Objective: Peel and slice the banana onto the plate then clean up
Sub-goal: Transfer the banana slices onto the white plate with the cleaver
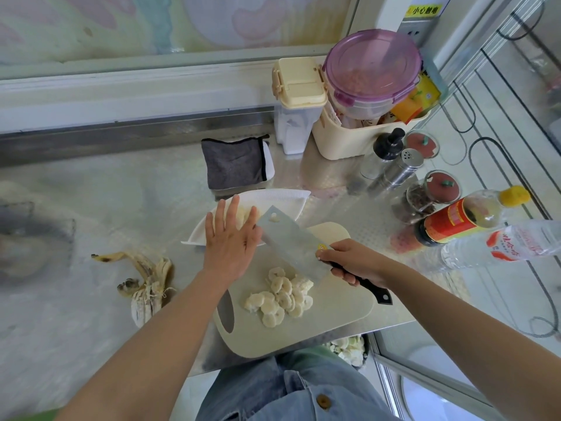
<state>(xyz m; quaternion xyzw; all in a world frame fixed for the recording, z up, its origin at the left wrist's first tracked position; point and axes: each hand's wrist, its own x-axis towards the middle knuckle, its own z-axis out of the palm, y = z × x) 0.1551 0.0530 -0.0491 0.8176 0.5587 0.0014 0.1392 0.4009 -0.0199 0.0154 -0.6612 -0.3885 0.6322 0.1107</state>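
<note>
Heap of banana slices [280,297] on cutting board [340,317] at bench [106,208] front edge.
Open left hand [230,240], fingers straight, above near rim of plate [273,194], beside blade of cleaver [291,244]; handle gripped in right hand [353,262]. More slices on plate. Left of board, on bench: peel [145,284].

Cutting board [334,323]: one, taken as reference.
On it: banana slices [282,296], roughly a dozen, overlapping, exact count unclear.
Over it: cleaver [291,241], one.
Behind it: white plate [273,196], one; grey cloth [235,165], one.
Left of it: banana peel [145,281], one.
Right of it: red-lidded jars [437,189], two; pump bottle [384,153], one; steel shaker [400,170], one; sauce bottle [461,217], one; water bottle [501,244], one.
Behind-right of it: lidded containers, two: cream-lidded container [297,101], purple-lidded container [372,68]; cream basket [349,138], one.
</note>
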